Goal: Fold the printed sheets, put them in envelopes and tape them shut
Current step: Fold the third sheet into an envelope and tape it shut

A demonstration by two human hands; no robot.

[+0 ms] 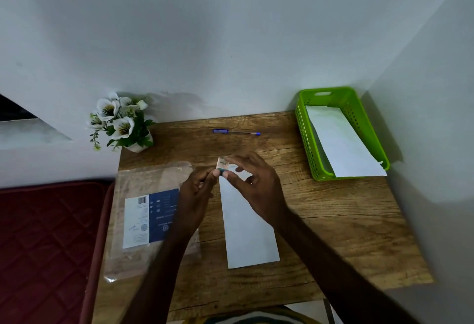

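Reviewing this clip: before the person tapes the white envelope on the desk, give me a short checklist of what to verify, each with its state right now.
1. Tape roll in hand: ok, both the left hand and the right hand pinch it above the desk.
2. Free tape end pulled out: cannot tell, too small and blurred.
3. Envelope lying flat on the wooden desk: ok.
4. Envelope flap closed: cannot tell, the hands hide its top end.
5. Printed sheet inside: cannot tell.
6. Green basket within view for finished envelopes: ok, it already holds one white envelope.
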